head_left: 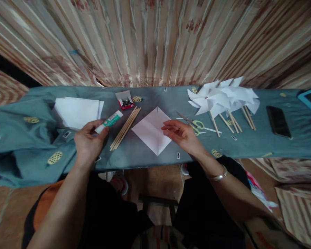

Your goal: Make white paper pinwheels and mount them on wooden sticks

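A glue stick (112, 119) with a green and white label is gripped in my left hand (89, 140), left of the middle. In front of me lies a square of white paper (147, 129), turned like a diamond, with a crease or cut line down it. Over its right corner hovers my right hand (180, 134), fingers slightly bent and apart, holding nothing I can see. Several wooden sticks (125, 128) lie side by side between the glue stick and the paper. Green-handled scissors (195, 127) rest just beyond my right hand, with thin paper strips by them.
A stack of white paper (76, 110) sits at the left. Near the back edge stands an open red box (125, 102) of small dark pins. Several paper pinwheels (223, 95) on sticks are piled at the right, beside a black phone (278, 121). A patterned cloth (145, 159) covers the table.
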The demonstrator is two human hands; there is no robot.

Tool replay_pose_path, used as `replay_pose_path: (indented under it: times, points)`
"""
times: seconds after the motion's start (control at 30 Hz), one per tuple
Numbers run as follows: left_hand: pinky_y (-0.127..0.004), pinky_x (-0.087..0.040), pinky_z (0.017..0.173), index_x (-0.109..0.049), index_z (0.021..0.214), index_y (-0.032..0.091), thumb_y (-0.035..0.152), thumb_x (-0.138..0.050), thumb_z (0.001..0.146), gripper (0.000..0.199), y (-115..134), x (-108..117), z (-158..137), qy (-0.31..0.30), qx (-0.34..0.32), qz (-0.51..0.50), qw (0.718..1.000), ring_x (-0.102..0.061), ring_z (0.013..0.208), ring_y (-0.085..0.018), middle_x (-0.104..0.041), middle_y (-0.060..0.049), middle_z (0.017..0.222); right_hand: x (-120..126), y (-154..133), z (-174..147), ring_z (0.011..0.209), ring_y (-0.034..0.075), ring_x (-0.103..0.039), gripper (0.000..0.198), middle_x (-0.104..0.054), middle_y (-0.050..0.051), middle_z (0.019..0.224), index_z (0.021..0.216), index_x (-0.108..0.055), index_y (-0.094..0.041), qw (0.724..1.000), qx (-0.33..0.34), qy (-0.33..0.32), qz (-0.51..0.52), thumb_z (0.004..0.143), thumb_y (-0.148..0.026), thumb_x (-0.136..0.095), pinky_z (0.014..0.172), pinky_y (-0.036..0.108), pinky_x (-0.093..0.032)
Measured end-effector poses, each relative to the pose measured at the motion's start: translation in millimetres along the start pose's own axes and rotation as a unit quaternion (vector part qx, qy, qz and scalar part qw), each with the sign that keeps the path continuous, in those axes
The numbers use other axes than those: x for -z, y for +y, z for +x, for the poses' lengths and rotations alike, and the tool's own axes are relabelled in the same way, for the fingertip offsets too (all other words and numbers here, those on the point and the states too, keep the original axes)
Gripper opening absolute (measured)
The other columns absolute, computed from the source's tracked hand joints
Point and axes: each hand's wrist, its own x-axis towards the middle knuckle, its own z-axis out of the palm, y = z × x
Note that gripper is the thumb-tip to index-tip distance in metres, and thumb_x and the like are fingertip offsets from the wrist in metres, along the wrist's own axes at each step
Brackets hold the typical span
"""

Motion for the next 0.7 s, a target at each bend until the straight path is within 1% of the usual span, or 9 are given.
replay_pose_path:
  times: [0.03, 0.1, 0.2, 0.27, 0.3, 0.37, 0.43, 0.57, 0.7]
  points:
    - [-0.03, -0.044, 0.076, -0.069, 0.106, 0.019, 0.04, -0.068, 0.081, 0.032, -4.9, 3.2, 1.3, 0.028, 0.003, 0.101, 0.995, -0.065, 0.093, -0.016, -0.075, 0.008, 0.096, 3.6, -0.2, -0.8, 0.088, 0.018, -0.07, 0.031, -0.075, 0.006, 0.097, 0.104, -0.069, -0.021, 0.999, 0.016, 0.001, -0.044, 0.08, -0.04, -0.072, 0.078, 0.034, -0.054]
    - [-0.035, -0.046, 0.083, -0.071, 0.103, 0.018, 0.041, -0.067, 0.08, 0.033, -6.9, 5.0, 0.1, 0.029, -0.026, 0.213, 0.976, -0.066, 0.095, -0.021, -0.075, 0.004, 0.101, 10.3, -0.4, -3.4, 0.082, 0.018, -0.069, 0.026, -0.075, 0.006, 0.093, 0.105, -0.07, -0.02, 0.989, 0.045, -0.002, -0.14, 0.086, -0.038, -0.066, 0.077, 0.035, -0.055]
    - [-0.048, -0.042, 0.098, -0.071, 0.105, 0.017, 0.038, -0.073, 0.074, 0.038, 6.4, 1.8, -8.2, 0.015, -0.082, 0.252, 0.964, -0.061, 0.11, -0.031, -0.073, -0.006, 0.111, 17.3, 3.2, -9.0, 0.09, 0.022, -0.07, 0.024, -0.075, 0.008, 0.1, 0.108, -0.072, -0.02, 0.957, 0.109, -0.011, -0.269, 0.091, -0.033, -0.06, 0.086, 0.041, -0.055]
    - [-0.053, -0.04, 0.102, -0.064, 0.122, 0.014, 0.042, -0.072, 0.079, 0.052, 19.2, -3.9, -16.8, 0.012, -0.191, 0.283, 0.94, -0.053, 0.122, -0.036, -0.063, -0.011, 0.131, 18.9, 9.1, -13.4, 0.108, 0.025, -0.066, 0.025, -0.073, 0.01, 0.114, 0.109, -0.072, -0.019, 0.931, 0.164, -0.018, -0.326, 0.093, -0.03, -0.057, 0.098, 0.046, -0.052]
    - [-0.053, -0.042, 0.1, -0.065, 0.121, 0.016, 0.041, -0.072, 0.081, 0.048, 24.9, -8.5, -21.4, 0.023, -0.241, 0.277, 0.93, -0.055, 0.121, -0.035, -0.062, -0.011, 0.131, 18.7, 12.6, -15.7, 0.115, 0.027, -0.063, 0.025, -0.071, 0.012, 0.12, 0.11, -0.072, -0.018, 0.919, 0.187, -0.023, -0.346, 0.093, -0.028, -0.055, 0.102, 0.048, -0.05]
    - [-0.05, -0.047, 0.097, -0.066, 0.119, 0.02, 0.034, -0.068, 0.086, 0.035, 32.9, -21.5, -30.2, -0.083, -0.315, 0.258, 0.909, -0.058, 0.115, -0.031, -0.064, -0.008, 0.128, 17.2, 19.3, -20.2, 0.12, 0.027, -0.06, 0.026, -0.069, 0.014, 0.125, 0.111, -0.071, -0.017, 0.905, 0.21, -0.032, -0.369, 0.095, -0.026, -0.053, 0.105, 0.049, -0.049]
    - [-0.049, -0.05, 0.096, -0.068, 0.116, 0.023, 0.027, -0.064, 0.09, 0.027, 36.2, -38.0, -36.1, -0.189, -0.354, 0.243, 0.883, -0.059, 0.113, -0.028, -0.066, -0.008, 0.126, 14.8, 24.1, -24.7, 0.121, 0.027, -0.059, 0.027, -0.067, 0.013, 0.127, 0.114, -0.07, -0.017, 0.9, 0.214, -0.038, -0.378, 0.095, -0.025, -0.053, 0.105, 0.05, -0.049]
    - [-0.049, -0.052, 0.096, -0.07, 0.115, 0.021, 0.023, -0.06, 0.091, 0.026, 34.1, -65.6, -34.9, -0.254, -0.375, 0.221, 0.864, -0.059, 0.114, -0.029, -0.069, -0.01, 0.124, 11.0, 27.7, -31.9, 0.126, 0.027, -0.056, 0.028, -0.064, 0.011, 0.132, 0.119, -0.068, -0.021, 0.894, 0.211, -0.048, -0.393, 0.096, -0.026, -0.052, 0.107, 0.052, -0.048]
    - [-0.046, -0.055, 0.094, -0.073, 0.111, 0.018, 0.026, -0.058, 0.094, 0.024, 31.1, -75.5, -26.4, -0.276, -0.376, 0.215, 0.858, -0.062, 0.108, -0.028, -0.072, -0.012, 0.117, 10.6, 28.3, -35.1, 0.128, 0.026, -0.054, 0.032, -0.063, 0.011, 0.133, 0.124, -0.066, -0.021, 0.888, 0.208, -0.066, -0.404, 0.097, -0.025, -0.05, 0.11, 0.051, -0.047]
